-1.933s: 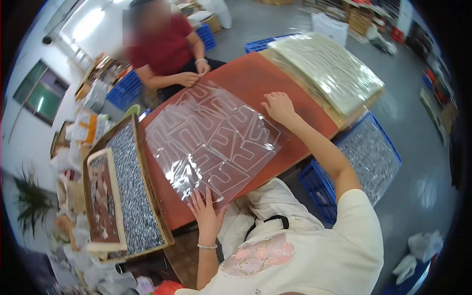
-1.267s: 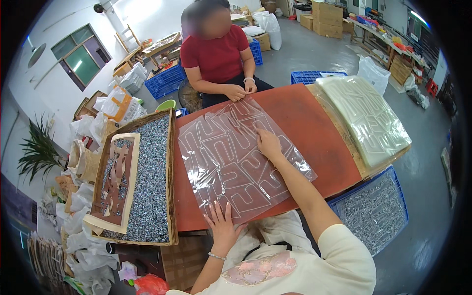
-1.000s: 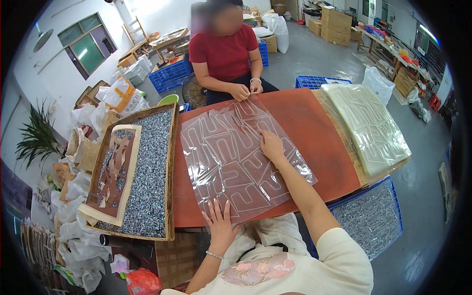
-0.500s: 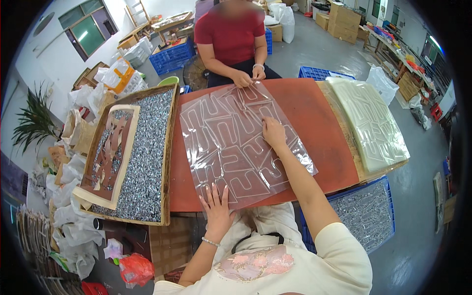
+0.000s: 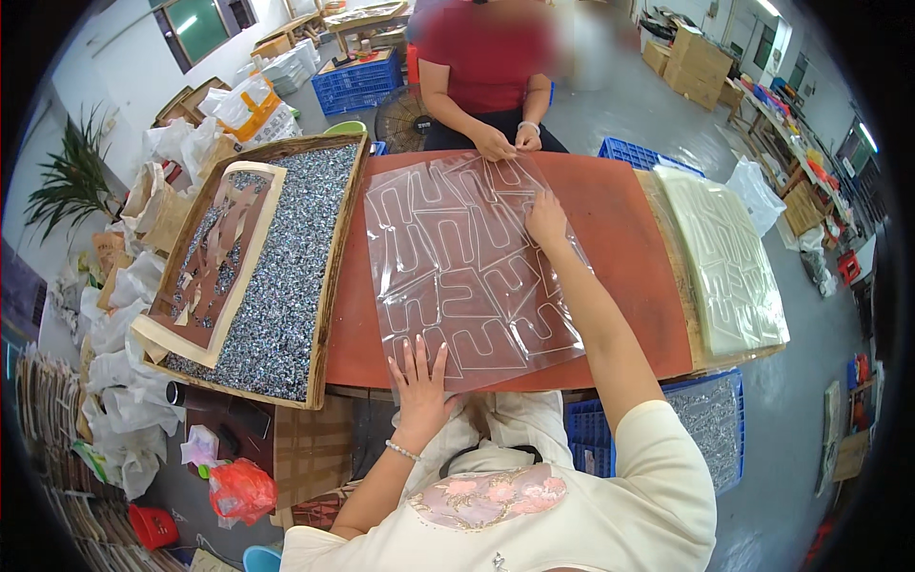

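A clear plastic sheet [image 5: 456, 329] with pale curved, U-like outlines lies on a reddish-brown table top [image 5: 629, 248]. My left hand [image 5: 422, 391] rests flat on the sheet's near left corner, fingers spread. Farther off, my right hand [image 5: 546, 221] touches the sheet close to its right edge; its fingers are slightly bent and lie on the surface. Across the table, a co-worker's hands [image 5: 510, 141] meet at the sheet's far edge, fingers pinched together there.
At left stands a wooden tray [image 5: 329, 276] of glittering dark chips, with a brown cut-out panel [image 5: 205, 272] on them. A stack of similar translucent sheets [image 5: 729, 257] sits at right. Blue crates [image 5: 360, 81] stand on the floor, and white bags [image 5: 124, 381] crowd the left side.
The sheet has turned slightly clockwise, its near right corner swinging toward me and left. My right hand has moved a little farther away on it. My head view has shifted.
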Demonstrator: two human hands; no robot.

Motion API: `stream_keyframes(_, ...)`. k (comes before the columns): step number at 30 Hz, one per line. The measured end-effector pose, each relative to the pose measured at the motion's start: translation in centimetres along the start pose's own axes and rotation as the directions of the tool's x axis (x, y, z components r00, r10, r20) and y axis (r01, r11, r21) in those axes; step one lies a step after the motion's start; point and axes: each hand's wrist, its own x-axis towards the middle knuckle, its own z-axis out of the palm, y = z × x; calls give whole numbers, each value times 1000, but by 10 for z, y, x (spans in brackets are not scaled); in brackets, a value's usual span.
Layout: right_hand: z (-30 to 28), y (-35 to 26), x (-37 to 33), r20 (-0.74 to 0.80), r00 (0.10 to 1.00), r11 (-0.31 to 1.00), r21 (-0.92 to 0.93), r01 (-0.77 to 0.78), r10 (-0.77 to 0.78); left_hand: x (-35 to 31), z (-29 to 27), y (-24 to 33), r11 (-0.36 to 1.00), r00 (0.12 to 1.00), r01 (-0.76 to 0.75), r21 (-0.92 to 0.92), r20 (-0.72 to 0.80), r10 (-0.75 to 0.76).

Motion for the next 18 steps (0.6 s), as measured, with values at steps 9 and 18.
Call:
stream_keyframes(9,50,-1,79,-297,928,963,-214,164,-224,0,-5,-12,994,1000,-12,-106,27,15)
stream_keyframes(18,61,-40,100,-77,930,930,-113,349,-358,-11,-1,-14,974,996,16,-224,94,6)
